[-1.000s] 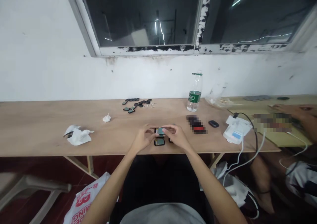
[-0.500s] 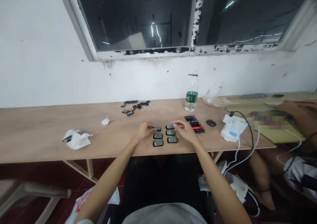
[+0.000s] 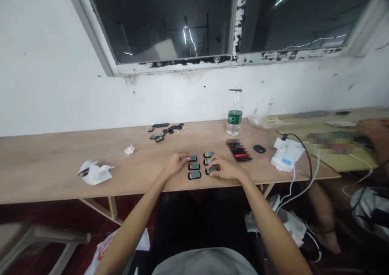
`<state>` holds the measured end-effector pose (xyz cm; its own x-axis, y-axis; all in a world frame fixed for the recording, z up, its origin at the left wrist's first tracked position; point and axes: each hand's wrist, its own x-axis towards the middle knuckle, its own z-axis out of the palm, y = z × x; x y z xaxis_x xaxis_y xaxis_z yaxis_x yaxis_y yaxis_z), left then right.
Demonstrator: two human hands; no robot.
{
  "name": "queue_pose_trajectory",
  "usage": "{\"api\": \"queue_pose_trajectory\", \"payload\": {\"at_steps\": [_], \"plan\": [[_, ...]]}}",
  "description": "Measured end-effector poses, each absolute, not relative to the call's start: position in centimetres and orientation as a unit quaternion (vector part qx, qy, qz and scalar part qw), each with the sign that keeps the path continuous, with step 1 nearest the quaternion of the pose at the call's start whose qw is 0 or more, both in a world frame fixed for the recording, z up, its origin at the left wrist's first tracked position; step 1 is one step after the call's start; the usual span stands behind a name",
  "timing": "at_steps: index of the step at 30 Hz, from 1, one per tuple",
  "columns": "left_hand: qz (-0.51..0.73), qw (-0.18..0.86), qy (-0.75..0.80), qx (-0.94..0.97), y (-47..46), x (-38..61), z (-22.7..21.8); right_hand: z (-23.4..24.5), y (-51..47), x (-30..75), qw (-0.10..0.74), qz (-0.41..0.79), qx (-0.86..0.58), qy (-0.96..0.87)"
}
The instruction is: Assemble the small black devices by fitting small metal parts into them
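Two short columns of small flat pieces lie in front of me, each a black rounded frame with a grey-green rectangular face. My left hand [image 3: 178, 161] has its fingers pressed together on the left edge of the far-left piece [image 3: 193, 158]. Below that one lie a middle-left piece [image 3: 194, 167] and a near-left piece [image 3: 194, 175]. Over the right column, my right hand [image 3: 223, 167] curls its thumb and fingers about the near-right piece [image 3: 213, 170], partly hiding it. Its fingers also cover part of the middle-right piece [image 3: 207, 161]. The far-right piece [image 3: 208, 154] is uncovered.
More dark pieces [image 3: 158, 137] lie in a loose cluster at the back, beside small white bits [image 3: 181, 132]. Around are a bottle [image 3: 234, 123], phone [image 3: 238, 151], black oval object [image 3: 259, 148], white device with cables [image 3: 285, 159] and crumpled tissue [image 3: 96, 173]. Another person's hand [image 3: 372, 127] is at right.
My right hand has moved toward me, from the far-right piece down to the near-right piece. My left hand stays at the far-left piece.
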<state>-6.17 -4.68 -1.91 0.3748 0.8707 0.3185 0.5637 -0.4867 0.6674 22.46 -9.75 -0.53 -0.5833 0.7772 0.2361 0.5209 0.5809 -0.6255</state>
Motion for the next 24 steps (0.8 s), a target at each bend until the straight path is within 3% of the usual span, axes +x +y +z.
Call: {"api": "queue_pose_trajectory", "payload": {"at_steps": [6, 12, 18, 24], "plan": [[0.283, 0.239, 0.379, 0.848, -9.3, -5.5, -0.1, -0.8, -9.7, 22.6, 0.260, 0.275, -0.380, -0.844], [0.232, 0.179, 0.355, 0.888, -10.8, -4.7, -0.5, -1.0, -9.5, 22.0, 0.275, 0.270, -0.361, -0.849], [0.238, 0.169, 0.347, 0.891, -10.2, -4.8, -1.2, -1.4, -9.2, 22.1, 0.333, 0.213, -0.384, -0.834], [0.259, 0.177, 0.345, 0.884, -10.4, -5.2, -1.2, -2.8, -8.3, 22.8, 0.310, 0.180, -0.406, -0.841]]}}
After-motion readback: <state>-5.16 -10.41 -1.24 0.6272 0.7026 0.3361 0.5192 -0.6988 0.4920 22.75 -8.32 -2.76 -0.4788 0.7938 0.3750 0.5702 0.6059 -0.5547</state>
